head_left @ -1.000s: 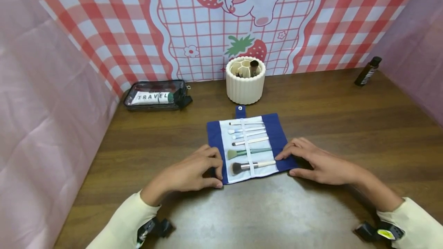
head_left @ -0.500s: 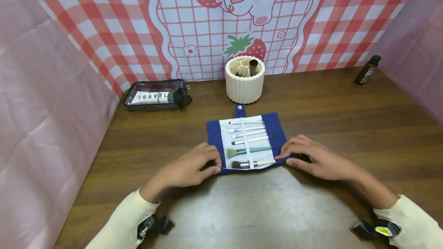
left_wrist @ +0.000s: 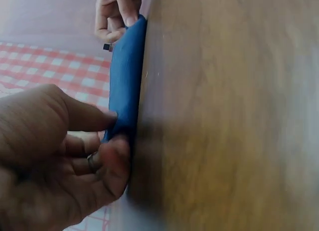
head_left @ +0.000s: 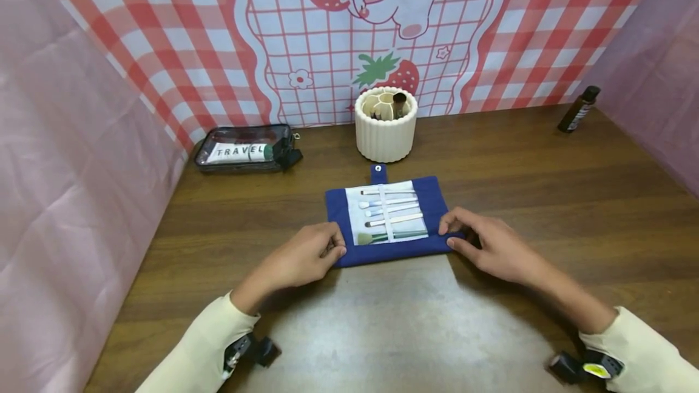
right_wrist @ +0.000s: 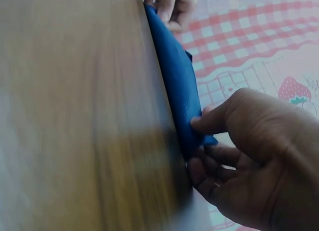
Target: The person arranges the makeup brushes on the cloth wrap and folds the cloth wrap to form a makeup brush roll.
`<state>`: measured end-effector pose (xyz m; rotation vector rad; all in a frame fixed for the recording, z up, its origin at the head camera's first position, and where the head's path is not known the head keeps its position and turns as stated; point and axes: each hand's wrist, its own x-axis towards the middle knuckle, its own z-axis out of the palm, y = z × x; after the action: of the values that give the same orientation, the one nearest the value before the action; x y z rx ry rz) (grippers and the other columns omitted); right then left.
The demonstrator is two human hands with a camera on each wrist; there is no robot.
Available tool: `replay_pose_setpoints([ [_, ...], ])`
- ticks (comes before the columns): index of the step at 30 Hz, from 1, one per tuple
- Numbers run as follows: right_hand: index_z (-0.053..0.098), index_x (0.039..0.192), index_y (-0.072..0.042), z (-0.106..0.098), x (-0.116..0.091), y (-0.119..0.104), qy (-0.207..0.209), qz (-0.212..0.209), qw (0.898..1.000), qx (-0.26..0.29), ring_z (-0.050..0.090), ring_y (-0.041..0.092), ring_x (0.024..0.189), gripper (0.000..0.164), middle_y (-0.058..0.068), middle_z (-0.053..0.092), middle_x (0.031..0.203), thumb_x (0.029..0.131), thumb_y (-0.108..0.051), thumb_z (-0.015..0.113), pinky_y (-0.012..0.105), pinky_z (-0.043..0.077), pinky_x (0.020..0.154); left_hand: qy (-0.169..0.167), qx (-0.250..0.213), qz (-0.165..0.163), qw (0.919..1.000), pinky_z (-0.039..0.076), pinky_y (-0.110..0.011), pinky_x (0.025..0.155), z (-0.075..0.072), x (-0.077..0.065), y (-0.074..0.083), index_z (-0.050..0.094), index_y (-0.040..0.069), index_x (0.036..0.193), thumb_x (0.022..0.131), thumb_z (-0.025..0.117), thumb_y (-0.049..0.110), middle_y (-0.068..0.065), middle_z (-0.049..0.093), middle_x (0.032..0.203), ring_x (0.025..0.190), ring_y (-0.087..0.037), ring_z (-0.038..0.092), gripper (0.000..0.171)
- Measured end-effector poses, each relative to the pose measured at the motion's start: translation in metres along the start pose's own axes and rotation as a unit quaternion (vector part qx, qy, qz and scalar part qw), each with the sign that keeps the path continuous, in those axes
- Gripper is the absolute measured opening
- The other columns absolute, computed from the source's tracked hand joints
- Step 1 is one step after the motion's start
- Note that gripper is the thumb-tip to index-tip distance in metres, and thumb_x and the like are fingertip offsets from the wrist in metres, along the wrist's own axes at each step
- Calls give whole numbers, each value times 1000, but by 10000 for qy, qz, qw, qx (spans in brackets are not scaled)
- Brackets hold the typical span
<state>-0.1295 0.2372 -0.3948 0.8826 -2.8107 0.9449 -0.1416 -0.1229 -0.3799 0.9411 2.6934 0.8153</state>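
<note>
A navy fabric makeup brush roll [head_left: 429, 202] lies on the table with its near edge folded over into a blue band. Several makeup brushes [head_left: 401, 219] show on its pale lining under a white strap, the green-handled one right at the fold. The large brush at the near end is hidden. My left hand [head_left: 308, 255] pinches the fold's left end between thumb and fingers. At the other end, my right hand [head_left: 494, 246] grips the fold the same way. Both wrist views show the rolled blue edge [left_wrist: 125, 76] held between the two hands.
Behind the roll, beyond its snap tab [head_left: 378, 173], stands a cream ribbed brush holder [head_left: 384, 135] with brushes inside. A clear travel pouch [head_left: 240, 150] lies at the back left, and a dark bottle [head_left: 579, 111] stands at the back right.
Both hands have lifted the near edge of the brush roll and turned it away from me, covering the large brush. The hands have moved slightly forward with the fold.
</note>
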Motion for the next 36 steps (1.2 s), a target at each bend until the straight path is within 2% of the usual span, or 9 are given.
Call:
replay_pose_setpoints([
  [4, 64, 105, -28, 2, -1, -3, 100, -405, 9982, -440, 62, 8, 96, 27, -14, 65, 106, 92, -5, 71, 39, 53, 79, 90, -33, -59, 9999, 45, -27, 61, 3, 2, -1, 58, 12, 96, 97, 67, 14, 4, 55, 79, 68, -9, 51, 9],
  [12, 68, 106, -26, 2, -3, -9, -175, -445, 9943, -953, 55, 12, 102, 21, -8, 57, 111, 88, -23, 79, 43, 50, 86, 181, 214, 485, 9984, 43, -27, 60, 6, 3, -2, 56, 17, 96, 96, 68, 12, 4, 53, 81, 70, -10, 50, 13],
  [16, 69, 104, -24, 3, -1, -8, 11, -704, 9914, -1100, 51, 14, 108, 22, -8, 59, 111, 86, -19, 80, 43, 46, 90, 152, 373, 375, 9985, 41, -29, 63, 4, -1, 0, 59, 19, 98, 97, 69, 19, 0, 50, 87, 75, -13, 47, 10],
  [21, 71, 103, -21, 4, 0, -9, 233, -1172, 9824, -1439, 51, 17, 113, 20, -7, 65, 108, 86, -19, 80, 43, 42, 96, -83, 379, 186, 9991, 40, -31, 69, 0, -3, 0, 59, 19, 101, 88, 79, 33, -4, 45, 98, 82, -16, 44, 27],
  [24, 72, 106, -18, 3, 1, -8, 303, -1467, 9756, -1603, 55, 19, 111, 20, -5, 67, 105, 87, -19, 78, 45, 38, 101, -160, 395, 208, 9989, 41, -32, 71, -1, -3, 1, 58, 18, 102, 88, 80, 31, -3, 44, 100, 84, -16, 45, 29],
  [28, 70, 116, -12, 3, 0, -7, 343, -1565, 9726, -1683, 60, 24, 112, 28, 1, 69, 110, 88, -16, 75, 48, 38, 105, -46, 477, 427, 9979, 42, -32, 72, -2, -3, 3, 61, 15, 103, 94, 73, 23, -3, 47, 101, 84, -15, 45, 17],
  [31, 67, 123, -12, 4, 0, -6, 353, -1463, 9741, -1687, 61, 23, 110, 33, 3, 68, 112, 90, -15, 72, 48, 43, 101, 140, 623, 644, 9959, 44, -33, 75, -2, -3, 3, 65, 12, 102, 97, 68, 18, -2, 51, 99, 84, -15, 47, 8],
  [36, 66, 123, -14, 9, 2, -6, 506, -1253, 9792, -1512, 59, 16, 96, 29, 2, 64, 105, 93, -12, 67, 41, 50, 82, 316, 897, 872, 9916, 48, -36, 81, 0, 0, 1, 67, 7, 102, 99, 63, 11, -2, 56, 96, 88, -17, 54, 7],
])
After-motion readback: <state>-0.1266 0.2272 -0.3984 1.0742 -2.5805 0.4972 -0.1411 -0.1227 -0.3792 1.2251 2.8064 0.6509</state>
